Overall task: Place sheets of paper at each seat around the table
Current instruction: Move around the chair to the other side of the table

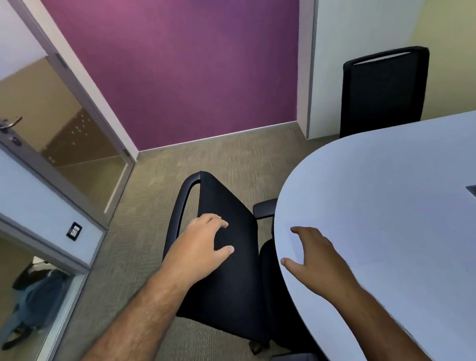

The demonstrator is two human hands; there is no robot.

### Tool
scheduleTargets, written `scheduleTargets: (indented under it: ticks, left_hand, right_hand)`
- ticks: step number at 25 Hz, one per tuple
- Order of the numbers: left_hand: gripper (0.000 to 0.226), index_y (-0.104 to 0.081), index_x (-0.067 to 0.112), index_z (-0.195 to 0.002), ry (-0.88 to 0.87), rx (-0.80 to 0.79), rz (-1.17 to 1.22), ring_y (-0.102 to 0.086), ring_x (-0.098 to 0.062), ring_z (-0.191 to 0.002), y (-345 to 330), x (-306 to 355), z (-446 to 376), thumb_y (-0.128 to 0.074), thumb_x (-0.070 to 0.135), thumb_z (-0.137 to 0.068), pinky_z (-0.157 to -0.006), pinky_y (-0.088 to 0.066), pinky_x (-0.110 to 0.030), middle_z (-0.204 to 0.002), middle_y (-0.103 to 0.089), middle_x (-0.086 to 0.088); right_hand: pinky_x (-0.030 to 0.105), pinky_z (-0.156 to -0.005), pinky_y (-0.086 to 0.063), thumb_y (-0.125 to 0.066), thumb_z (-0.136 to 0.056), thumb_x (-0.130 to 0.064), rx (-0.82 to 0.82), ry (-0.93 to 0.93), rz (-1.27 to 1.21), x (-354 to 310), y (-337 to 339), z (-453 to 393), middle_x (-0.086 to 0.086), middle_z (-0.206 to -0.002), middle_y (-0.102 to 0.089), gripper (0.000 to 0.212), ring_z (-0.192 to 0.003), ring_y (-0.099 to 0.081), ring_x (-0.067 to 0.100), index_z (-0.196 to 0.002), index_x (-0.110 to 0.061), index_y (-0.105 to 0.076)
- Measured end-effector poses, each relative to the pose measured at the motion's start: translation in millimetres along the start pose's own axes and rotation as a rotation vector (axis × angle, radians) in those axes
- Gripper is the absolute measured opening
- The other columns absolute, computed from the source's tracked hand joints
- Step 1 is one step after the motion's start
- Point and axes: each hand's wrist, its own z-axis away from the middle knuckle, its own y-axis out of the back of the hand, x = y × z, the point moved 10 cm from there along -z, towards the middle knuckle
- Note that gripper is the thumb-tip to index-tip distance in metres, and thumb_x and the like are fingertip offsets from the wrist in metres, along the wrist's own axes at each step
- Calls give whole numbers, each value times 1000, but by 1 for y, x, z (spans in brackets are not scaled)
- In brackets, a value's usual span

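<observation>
black chair (230, 263) under left hand (199, 251), beside table (397, 199); second chair (381, 92) beyond

A white sheet of paper (295, 243) lies flat at the near-left edge of the pale rounded table (397, 188), barely distinguishable.

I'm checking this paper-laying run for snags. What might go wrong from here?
1. A faint white sheet seems to lie at the rounded table edge under the right hand; it could slide off.
2. The left hand rests on the chair back; the chair may roll or swivel away.
</observation>
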Motion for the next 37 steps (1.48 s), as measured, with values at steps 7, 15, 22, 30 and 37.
scheduleTargets:
  ticks: [7, 15, 22, 30, 37]
  left_hand:
    - [52, -55, 35, -138, -218, -60, 94, -45, -1, -133, 3, -34, -46, -68, 50, -90, -102, -50, -33, -141, -50, 26]
    - [49, -58, 39, -135, -576, -78, 259, -42, -2, -134, 62, -104, -85, -70, 49, -89, -109, -39, -28, -141, -50, 26]
    - [45, -61, 43, -128, -657, -184, 366, -45, -8, -138, 80, -133, -151, -72, 54, -85, -113, -40, -33, -137, -51, 29]
    - [40, -65, 38, -125, -746, -310, 359, -48, 0, -129, 42, -104, -250, -76, 43, -87, -118, -34, -32, -130, -55, 28]
    - [35, -70, 37, -113, -735, -464, 335, -60, -7, -121, 7, -87, -355, -86, 33, -81, -99, -50, -40, -120, -66, 22]
  right_hand:
    - [34, -107, -47, -65, -91, -54, 113, -71, 10, -71, -32, -15, -17, -155, -43, 69, -140, -45, 10, -153, -35, -39]
    - [29, -104, -47, -65, -89, -58, 343, -391, -60, -144, -80, 16, -22, -148, -50, 64, -133, -52, 4, -147, -42, -43]
    - [31, -99, -53, -59, -81, -70, 402, -602, -50, -157, -83, 22, -27, -134, -57, 64, -118, -60, -1, -140, -50, -45]
    - [27, -91, -55, -61, -79, -71, 430, -827, -132, -113, -93, -25, -29, -118, -60, 55, -100, -63, -5, -129, -52, -51]
    - [31, -98, -49, -64, -81, -63, 392, -948, -122, -76, -66, -108, -17, -135, -61, 64, -119, -61, 9, -139, -41, -51]
